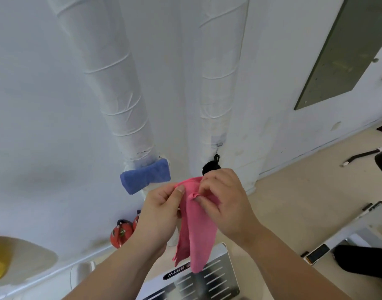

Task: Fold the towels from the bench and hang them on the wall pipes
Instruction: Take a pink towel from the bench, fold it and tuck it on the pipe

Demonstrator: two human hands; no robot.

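A pink towel (197, 232) hangs down in front of the white wall, held up by both hands near its top edge. My left hand (158, 215) pinches the top left of the cloth between thumb and fingers. My right hand (225, 204) pinches a gathered fold of it just to the right. A folded blue towel (145, 178) sits draped at the foot of the left white wrapped pipe (120, 94). The right white pipe (218, 94) stands directly behind the pink towel, with a black valve handle (210, 166) partly hidden by my right hand.
A white machine with a black label (216, 278) stands below the towel. Two red tomato-shaped objects (120, 233) lie by the wall at the floor. A grey panel (341, 50) is at the upper right, a white frame (359, 226) at the right.
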